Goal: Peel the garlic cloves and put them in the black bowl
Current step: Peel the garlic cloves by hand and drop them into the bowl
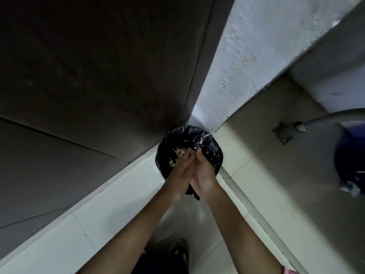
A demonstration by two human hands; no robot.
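I look down at a bin lined with a black plastic bag (209, 143) standing on the floor in a corner. Pale papery garlic skins (176, 155) lie inside it on the left. My left hand (180, 175) and my right hand (203, 175) are held together over the bin's near rim, palms against each other, fingers straight and pointing into the bag. Neither hand holds anything that I can see. No garlic cloves and no black bowl are in view.
A dark wooden door (88, 76) fills the left, a white rough wall (246, 46) rises behind the bin. A grey pipe (316, 120) and a blue bucket (351, 155) are at the right. My sandalled foot (179, 252) stands on the pale tiles.
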